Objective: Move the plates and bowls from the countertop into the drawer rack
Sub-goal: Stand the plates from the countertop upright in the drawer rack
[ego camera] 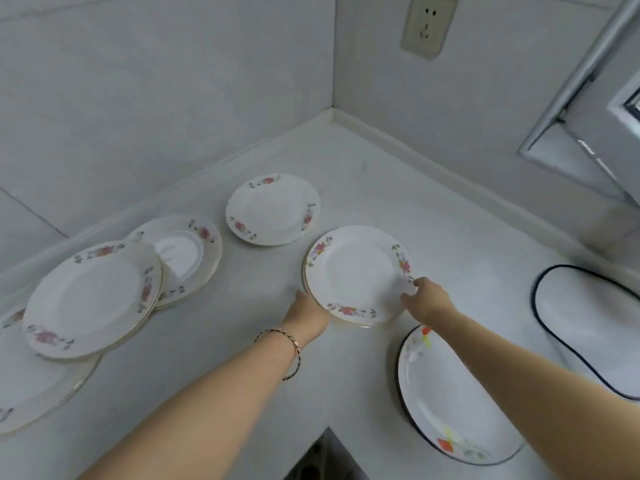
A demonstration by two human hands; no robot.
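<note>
No readable text, labels, brands or numbers anywhere in view. Plates (pixel 358 275) carry only floral patterns, no lettering. Wall socket (pixel 428 26) shows no legible markings.

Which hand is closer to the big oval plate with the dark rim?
Right. The right hand grips the round floral plate stack just above the oval dark-rimmed plate; the left hand holds the stack's far side, farther away.
</note>
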